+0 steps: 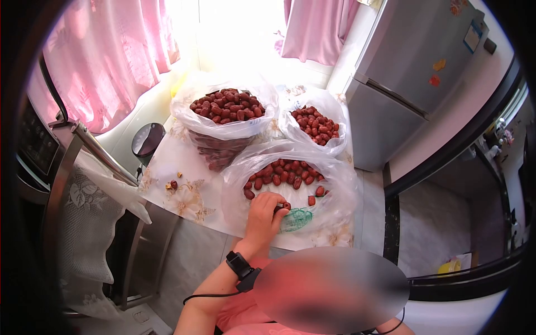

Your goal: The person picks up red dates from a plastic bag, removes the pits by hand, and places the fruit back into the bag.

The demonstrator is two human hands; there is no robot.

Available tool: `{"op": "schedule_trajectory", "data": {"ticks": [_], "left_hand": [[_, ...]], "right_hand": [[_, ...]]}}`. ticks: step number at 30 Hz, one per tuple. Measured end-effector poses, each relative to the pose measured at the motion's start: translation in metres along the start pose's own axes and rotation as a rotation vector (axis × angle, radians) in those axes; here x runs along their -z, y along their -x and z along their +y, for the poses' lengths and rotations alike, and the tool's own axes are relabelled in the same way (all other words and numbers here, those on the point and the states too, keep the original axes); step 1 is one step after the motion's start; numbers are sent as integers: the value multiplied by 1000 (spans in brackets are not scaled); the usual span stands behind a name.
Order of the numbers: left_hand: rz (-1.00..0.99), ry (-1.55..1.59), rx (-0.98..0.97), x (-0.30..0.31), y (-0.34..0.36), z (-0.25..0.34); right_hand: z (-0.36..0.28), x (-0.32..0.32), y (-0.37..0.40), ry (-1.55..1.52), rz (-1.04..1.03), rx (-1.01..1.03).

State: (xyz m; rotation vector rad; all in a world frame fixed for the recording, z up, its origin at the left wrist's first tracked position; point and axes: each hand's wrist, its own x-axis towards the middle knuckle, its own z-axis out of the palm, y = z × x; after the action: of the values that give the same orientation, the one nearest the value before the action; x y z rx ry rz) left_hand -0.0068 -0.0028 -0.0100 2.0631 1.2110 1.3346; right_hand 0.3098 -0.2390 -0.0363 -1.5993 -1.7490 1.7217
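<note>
Pinching a red date (286, 205) at its fingertips, the left hand (263, 216) reaches over the near plastic bag (343, 187), its fingers clamped on the fruit. That date sits above the near part of the open bag, just beside a green print (296, 220). Loose dates (287, 172) lie clustered along the bag's far side, and two more lie apart from them, to the right of the hand. Behind, on the same flowered tabletop (159, 198), stand a tall bag (223, 132) at far left and a smaller bag (336, 147) at far right, both open and heaped with dates. Left of the near bag lies a small dark-red piece (173, 183) with scraps around it. A black device (239, 264) is strapped to the left wrist. The right hand is out of sight, so its fingers cannot be told.
</note>
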Motion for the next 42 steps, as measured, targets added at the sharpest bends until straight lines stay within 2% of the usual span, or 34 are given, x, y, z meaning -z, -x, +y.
{"op": "schedule_trajectory", "data": {"ticks": [1,2,4,6,8,9,11,14,16,20,25,27,31,33,36,39,42], "left_hand": [[1,2,0,-1,0,0],[13,3,-12,0,-1,1],[24,3,-13,0,1,2],[23,26,-2,2,0,2],[10,20,6,3,-1,3],[-1,17,22,3,0,3],[6,15,13,3,-1,3],[-1,18,-3,3,-1,4],[-5,18,-20,4,-2,3],[23,42,-44,6,-1,1],[46,49,-42,5,-1,-1],[42,70,-51,4,-1,-1],[23,51,-52,5,-2,2],[2,58,-17,5,-1,3],[25,2,-58,4,-2,6],[25,-13,-62,3,-2,7],[30,-39,-77,3,-2,7]], "right_hand": [[-2,5,3,45,-181,-63],[1,12,5,46,-182,-65],[4,28,8,-133,81,-132],[-29,50,6,-341,287,-149],[-32,68,-6,-147,561,141],[-47,73,-12,-147,563,145],[-84,79,-27,-285,655,397],[-125,78,-65,-151,564,512],[-154,73,-97,73,518,580],[-190,60,-161,119,516,671],[-189,62,-197,168,482,778],[-185,61,-198,57,435,672],[-168,58,-203,-61,433,690],[-163,53,-207,-56,604,769],[-164,51,-205,-16,706,718],[-167,54,-204,133,785,818],[-168,53,-204,161,804,819]]}}
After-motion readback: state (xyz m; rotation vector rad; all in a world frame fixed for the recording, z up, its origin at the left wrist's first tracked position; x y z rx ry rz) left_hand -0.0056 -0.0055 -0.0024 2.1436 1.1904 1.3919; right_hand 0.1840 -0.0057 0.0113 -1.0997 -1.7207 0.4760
